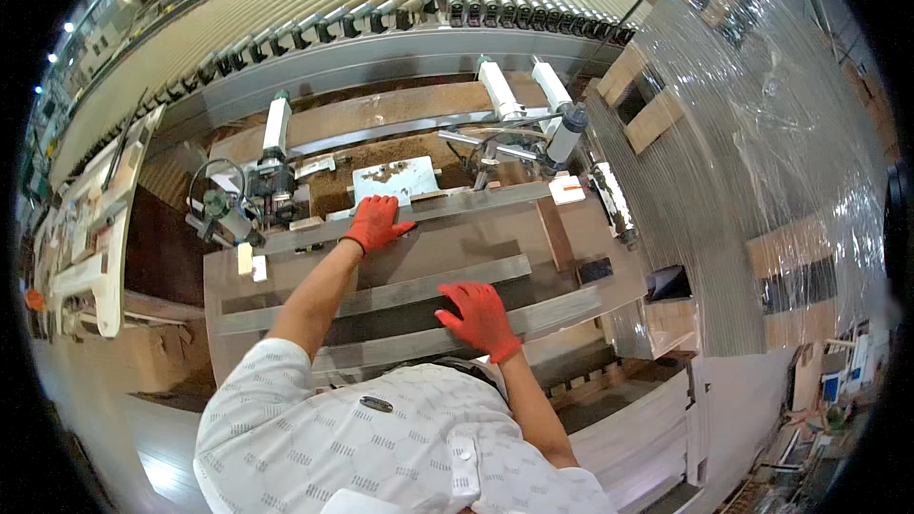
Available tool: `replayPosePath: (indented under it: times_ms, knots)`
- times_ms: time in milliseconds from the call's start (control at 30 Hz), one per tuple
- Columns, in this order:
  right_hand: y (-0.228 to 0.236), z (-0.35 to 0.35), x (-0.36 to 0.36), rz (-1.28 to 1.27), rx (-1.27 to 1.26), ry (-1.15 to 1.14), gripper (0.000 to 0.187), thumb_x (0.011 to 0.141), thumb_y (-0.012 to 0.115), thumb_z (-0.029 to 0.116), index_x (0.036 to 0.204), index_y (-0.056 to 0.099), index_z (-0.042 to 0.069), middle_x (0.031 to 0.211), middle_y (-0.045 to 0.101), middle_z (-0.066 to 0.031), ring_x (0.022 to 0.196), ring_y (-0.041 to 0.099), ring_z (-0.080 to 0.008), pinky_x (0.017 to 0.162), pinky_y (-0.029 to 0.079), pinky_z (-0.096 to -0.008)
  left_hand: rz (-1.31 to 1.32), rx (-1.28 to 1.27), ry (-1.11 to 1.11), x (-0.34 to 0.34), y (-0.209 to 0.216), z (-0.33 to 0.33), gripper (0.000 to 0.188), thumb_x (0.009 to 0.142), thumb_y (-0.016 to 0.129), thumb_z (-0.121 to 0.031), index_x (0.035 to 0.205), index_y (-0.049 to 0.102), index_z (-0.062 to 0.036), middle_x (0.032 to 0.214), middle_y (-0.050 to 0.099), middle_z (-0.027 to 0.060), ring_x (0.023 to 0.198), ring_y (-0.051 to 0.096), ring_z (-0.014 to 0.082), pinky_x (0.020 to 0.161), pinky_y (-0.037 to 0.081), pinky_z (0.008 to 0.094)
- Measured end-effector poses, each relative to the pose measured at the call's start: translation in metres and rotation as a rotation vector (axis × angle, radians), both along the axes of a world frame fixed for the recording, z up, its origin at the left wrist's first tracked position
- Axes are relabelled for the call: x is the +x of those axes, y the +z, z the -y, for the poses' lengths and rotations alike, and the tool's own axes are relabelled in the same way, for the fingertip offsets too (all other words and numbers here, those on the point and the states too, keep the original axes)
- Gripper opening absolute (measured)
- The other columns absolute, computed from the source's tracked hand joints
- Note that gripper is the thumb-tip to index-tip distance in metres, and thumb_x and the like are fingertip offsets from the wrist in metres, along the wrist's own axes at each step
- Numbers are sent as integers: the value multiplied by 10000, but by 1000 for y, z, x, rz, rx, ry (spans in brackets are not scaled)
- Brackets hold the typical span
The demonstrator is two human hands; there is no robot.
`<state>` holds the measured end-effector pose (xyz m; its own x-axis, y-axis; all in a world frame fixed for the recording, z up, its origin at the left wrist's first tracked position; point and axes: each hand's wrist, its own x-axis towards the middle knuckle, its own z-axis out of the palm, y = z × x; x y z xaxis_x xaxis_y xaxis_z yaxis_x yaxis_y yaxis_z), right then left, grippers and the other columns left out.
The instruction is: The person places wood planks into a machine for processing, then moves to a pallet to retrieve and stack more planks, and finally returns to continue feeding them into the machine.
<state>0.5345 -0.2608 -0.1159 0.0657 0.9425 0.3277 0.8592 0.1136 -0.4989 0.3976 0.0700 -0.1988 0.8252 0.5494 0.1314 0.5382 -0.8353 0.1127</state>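
Note:
Both my hands wear red gloves. My left hand (377,225) lies over the far grey plank (481,200), fingers stretched toward a pale metal plate (398,178) dusted with wood particles. Its thumb points right, and it appears to press on the plank rather than grip it. My right hand (481,319) is held between the middle grey plank (400,293) and the near grey plank (557,314). Its fingers are apart and slightly bent, with nothing seen in them; whether it touches the near plank I cannot tell.
Beyond the planks stands a machine with white cylinders (276,128) and a clamp (568,133). A roller conveyor (333,0) runs across the back. At right rises a tall plastic-wrapped stack of boards (724,181). A small white block (566,188) sits near the far plank's right end.

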Motion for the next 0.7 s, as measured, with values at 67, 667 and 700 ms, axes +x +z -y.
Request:
replayPosePath:
  times_ms: [67, 667, 700]
  knots:
    - [8, -14, 5, 53, -25, 30, 540, 846, 798, 350, 1320, 656, 133, 1228, 681, -101, 1161, 630, -326, 999, 487, -482, -72, -177, -9, 10, 14, -6, 642, 909, 671, -699, 1015, 677, -66, 993, 745, 176, 977, 716, 389, 856, 544, 489]
    - [-50, -84, 3, 387, -483, 71, 601, 749, 836, 266, 1321, 651, 249, 1262, 627, -71, 1204, 615, -328, 918, 492, -543, -67, -279, -7, 14, 20, -6, 674, 898, 649, -736, 1032, 693, -77, 988, 762, 200, 978, 733, 413, 856, 574, 521]
    - [-51, -83, 5, 401, -478, 77, 596, 753, 831, 269, 1322, 655, 248, 1268, 624, -70, 1206, 614, -329, 913, 493, -541, -71, -272, -14, 15, 20, -6, 660, 902, 652, -729, 1041, 692, -84, 984, 759, 200, 968, 734, 414, 846, 574, 522]
